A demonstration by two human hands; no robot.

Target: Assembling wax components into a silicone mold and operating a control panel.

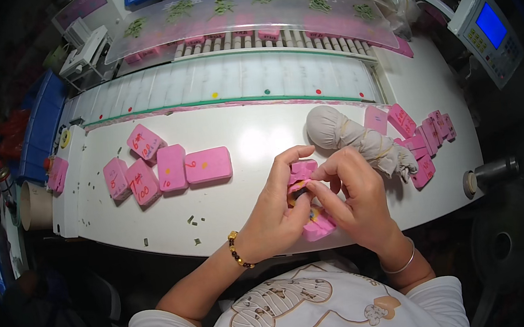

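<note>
Pink block (319, 226) is looking soft, matte & uneven, w/ yellow & bluish marks showing on its lower pt; small dark bit (301, 194) is showing btwn upper & lower pts. Can't tell if it's 1 pc or 2, fingers covering the middle. It's being held btwn both hands nr the front edge of the desk (252, 126), R of centre. L hand (273, 210) is gripping it from the L, thumb lying across; R hand (355, 185) is pinching it from the R w/ thumb & index. Grey cloth bundle (356, 137) is lying just beyond the R hand; 5 marked blocks (171, 166) are lying twd the desk's L edge.
</note>
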